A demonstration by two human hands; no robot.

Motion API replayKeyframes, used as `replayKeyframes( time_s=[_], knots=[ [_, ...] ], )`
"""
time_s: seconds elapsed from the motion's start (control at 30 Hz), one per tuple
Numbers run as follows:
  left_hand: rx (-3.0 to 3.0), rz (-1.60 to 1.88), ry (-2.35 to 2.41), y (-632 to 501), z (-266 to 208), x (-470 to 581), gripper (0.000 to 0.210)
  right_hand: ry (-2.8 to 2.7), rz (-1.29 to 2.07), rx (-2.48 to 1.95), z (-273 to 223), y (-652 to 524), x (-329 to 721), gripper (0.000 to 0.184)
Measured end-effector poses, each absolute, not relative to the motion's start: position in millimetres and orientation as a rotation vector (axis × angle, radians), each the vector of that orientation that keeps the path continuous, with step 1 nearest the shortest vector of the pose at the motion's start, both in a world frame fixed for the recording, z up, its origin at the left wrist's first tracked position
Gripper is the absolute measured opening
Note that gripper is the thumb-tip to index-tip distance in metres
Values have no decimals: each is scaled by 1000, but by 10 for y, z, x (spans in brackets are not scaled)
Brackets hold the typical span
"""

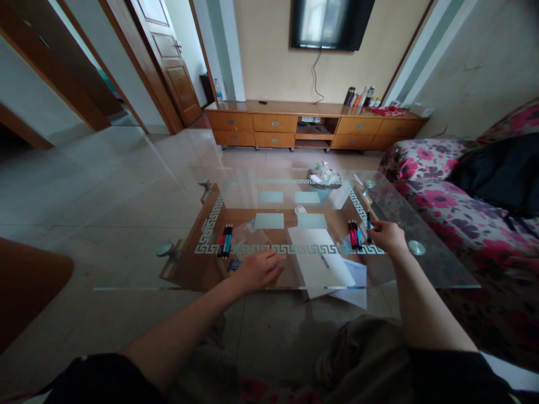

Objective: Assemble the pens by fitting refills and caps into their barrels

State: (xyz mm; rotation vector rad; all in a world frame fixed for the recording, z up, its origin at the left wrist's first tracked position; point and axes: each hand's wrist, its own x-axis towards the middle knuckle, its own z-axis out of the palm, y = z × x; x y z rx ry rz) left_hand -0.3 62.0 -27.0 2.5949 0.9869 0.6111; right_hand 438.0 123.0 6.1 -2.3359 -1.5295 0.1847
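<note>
Seen from my remote station: one right hand (385,233), fingertips pinched on a dark pen (369,227), held lengthwise just outside the right row (354,235); I cannot tell whether it rests on the glass or is lifted. It points much the same way as its neighbours, so I judge the grip chosen to keep it in line with them. Right row: red, black and blue pens side by side, probably packed close so none rolls off. Left row (225,240): similar pens, near the table's opposite side; the wide gap between rows seems to keep the two sets distinct. One left hand (261,268), fingers loosely spread, grasping nothing I can see, over the near edge of the table (446,275), perhaps there for balance; contact with the glass I cannot confirm. One paper stack (311,272) between the rows, apparently beneath the glass, since the border pattern crosses over it. One loose pen (324,261), set apart over the white sheet. One basket (320,192) at the far side, filled with crumpled scraps, presumably out of the hands' way.
</note>
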Motion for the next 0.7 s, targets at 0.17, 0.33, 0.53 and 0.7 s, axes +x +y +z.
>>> replayKeyframes(
  time_s=[0.17,0.33,0.53,0.7],
  knots=[
    [2641,560,937,615,-259,34,25,-1582,222,-2484,-155,1201,4492,31],
    [2648,546,909,627,-263,60,24,-1632,260,-2537,-257,1247,4439,28],
    [2645,509,923,634,-250,41,25,-1602,235,-2557,-288,1285,4421,28],
    [2657,515,911,632,-250,39,25,-1619,206,-2516,-297,1282,4397,28]
  ],
)
